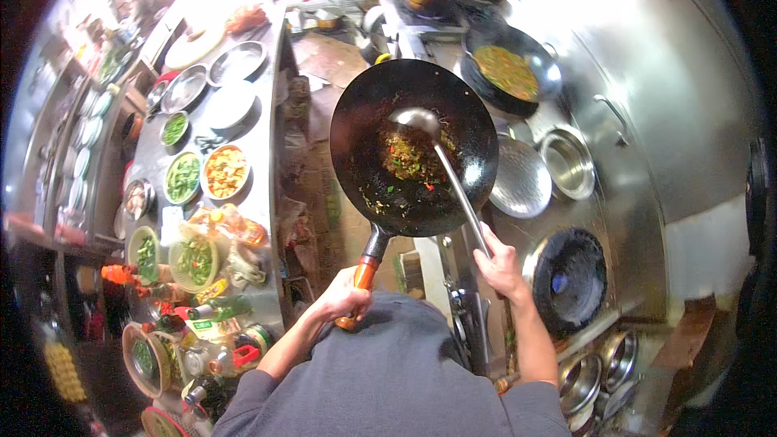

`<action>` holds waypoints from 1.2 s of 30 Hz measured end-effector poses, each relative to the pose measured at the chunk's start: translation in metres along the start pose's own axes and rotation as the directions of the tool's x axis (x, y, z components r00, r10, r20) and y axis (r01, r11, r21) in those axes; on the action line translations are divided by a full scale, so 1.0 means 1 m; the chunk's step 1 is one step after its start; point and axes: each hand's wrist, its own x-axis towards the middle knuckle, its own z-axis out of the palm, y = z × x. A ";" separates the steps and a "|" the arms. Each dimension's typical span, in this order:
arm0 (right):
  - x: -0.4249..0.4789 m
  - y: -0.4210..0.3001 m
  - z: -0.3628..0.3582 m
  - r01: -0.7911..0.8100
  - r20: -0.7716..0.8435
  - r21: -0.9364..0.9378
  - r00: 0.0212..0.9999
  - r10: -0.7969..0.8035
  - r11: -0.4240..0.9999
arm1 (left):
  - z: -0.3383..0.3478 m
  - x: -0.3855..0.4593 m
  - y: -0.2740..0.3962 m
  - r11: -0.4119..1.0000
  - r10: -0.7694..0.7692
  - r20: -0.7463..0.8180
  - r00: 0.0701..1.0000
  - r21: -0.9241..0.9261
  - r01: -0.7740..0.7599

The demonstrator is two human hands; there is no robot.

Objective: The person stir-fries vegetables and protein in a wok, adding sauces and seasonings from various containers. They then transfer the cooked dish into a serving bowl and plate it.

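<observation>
A black wok (358,127) is held up in front of my body, over the gap between the counter and the stove. My left hand (346,298) grips its wooden handle (364,275). In my right hand (501,262) is the long metal handle of a ladle (419,119). The ladle's bowl is inside the wok, above chopped food (400,161) with red and green bits. Small scraps of food cling to the wok's near wall. What the ladle's bowl holds is hidden.
To the right, a second wok (507,70) of food sits near a perforated strainer (520,179), a metal pot (567,162) and a burner (569,279). The steel counter (258,152) on the left carries a white plate (229,104), a bowl of cut greens (182,178), a bowl of orange pieces (225,172) and several bottles.
</observation>
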 end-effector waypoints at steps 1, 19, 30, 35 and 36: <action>0.013 -0.004 -0.003 0.108 0.065 0.029 0.992 -0.110 0.994 | -0.011 -0.003 0.003 0.999 0.015 -0.029 0.999 -0.040 -0.016; 0.422 -0.087 0.188 0.678 0.465 0.237 0.550 -0.694 0.696 | -0.151 0.048 0.109 0.869 0.154 -0.665 0.731 -0.260 -0.420; 0.531 -0.208 0.294 0.598 0.568 0.462 0.369 -0.736 0.655 | -0.201 0.089 0.196 0.713 0.077 -0.875 0.478 -0.287 -0.640; 0.589 -0.233 0.311 0.775 0.681 0.392 0.117 -0.723 0.495 | -0.230 0.084 0.211 0.659 0.110 -0.890 0.443 -0.269 -0.702; 0.594 -0.233 0.302 0.742 0.668 0.437 0.110 -0.736 0.508 | -0.233 0.084 0.210 0.656 0.095 -0.886 0.453 -0.287 -0.698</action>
